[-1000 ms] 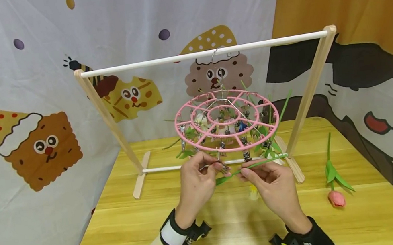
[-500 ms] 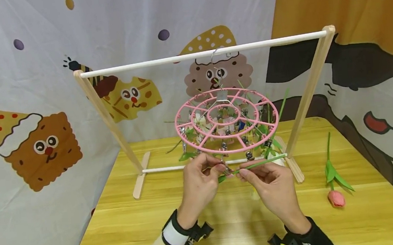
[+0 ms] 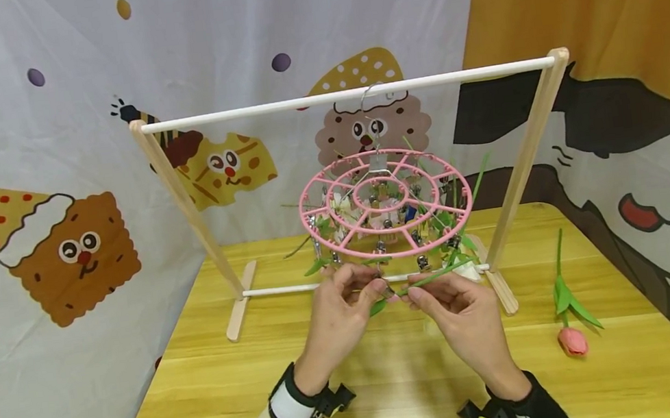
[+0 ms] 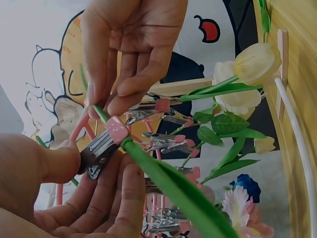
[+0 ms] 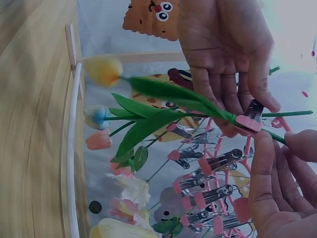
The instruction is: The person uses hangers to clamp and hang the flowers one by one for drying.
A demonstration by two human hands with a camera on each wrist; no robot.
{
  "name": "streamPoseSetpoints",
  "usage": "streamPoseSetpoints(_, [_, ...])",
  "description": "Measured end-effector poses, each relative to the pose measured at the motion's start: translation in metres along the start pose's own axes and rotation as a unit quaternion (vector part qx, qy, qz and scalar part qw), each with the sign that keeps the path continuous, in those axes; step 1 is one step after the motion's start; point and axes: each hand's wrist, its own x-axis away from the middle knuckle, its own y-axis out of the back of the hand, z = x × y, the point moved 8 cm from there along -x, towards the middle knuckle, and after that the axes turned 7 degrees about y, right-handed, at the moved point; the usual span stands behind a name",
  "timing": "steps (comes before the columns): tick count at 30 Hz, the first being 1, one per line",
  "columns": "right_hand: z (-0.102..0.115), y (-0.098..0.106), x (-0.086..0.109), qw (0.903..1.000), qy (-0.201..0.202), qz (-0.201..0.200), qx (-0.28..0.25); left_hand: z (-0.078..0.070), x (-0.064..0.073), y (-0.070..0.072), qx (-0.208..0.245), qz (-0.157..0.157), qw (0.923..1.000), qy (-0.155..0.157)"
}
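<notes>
My left hand (image 3: 337,315) pinches a metal clip (image 4: 99,148) with pink tips, below the front of a round pink hanging rack (image 3: 414,251). The clip's pink tips lie across the green stem (image 3: 441,273) of a yellow artificial tulip (image 5: 103,70), just above its leaf (image 4: 173,186). With thumb and fingers, my right hand (image 3: 467,311) pinches that stem close beside the clip. The bloom points down toward the table and looks faint in the head view. How firmly the clip bites the stem is hard to tell.
The rack hangs by a hook from the white bar (image 3: 249,110) of a wooden stand (image 3: 186,209). Several other clips and artificial flowers hang under it. A pink tulip (image 3: 573,342) lies at the right on the wooden table (image 3: 208,403).
The clip and the tulip stem have come together between my hands, and less of the leaf shows in the head view. The rack has shifted slightly.
</notes>
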Motion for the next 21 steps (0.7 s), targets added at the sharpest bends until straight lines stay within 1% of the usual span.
streamPoseSetpoints(6, [-0.001, 0.0, 0.001, 0.9999, 0.013, 0.009, -0.004, 0.004, -0.001, 0.006, -0.011, -0.008, 0.9999, 0.003])
streamPoseSetpoints(9, [-0.002, 0.001, 0.002, 0.9997, 0.02, 0.009, -0.015, 0.005, -0.001, 0.009, -0.013, -0.012, 0.9998, -0.005])
streamPoseSetpoints(13, [-0.004, 0.003, 0.004, 0.9996, 0.012, 0.011, -0.024, 0.006, -0.001, 0.013, -0.012, -0.017, 0.9997, -0.014])
streamPoseSetpoints(17, [-0.008, 0.009, 0.007, 0.9998, 0.009, 0.015, -0.007, 0.009, -0.002, 0.017, -0.016, -0.02, 0.9996, -0.014])
streamPoseSetpoints(21, [-0.011, 0.017, 0.01, 0.9997, 0.006, 0.011, 0.02, 0.013, -0.004, 0.022, -0.024, -0.027, 0.9993, -0.008])
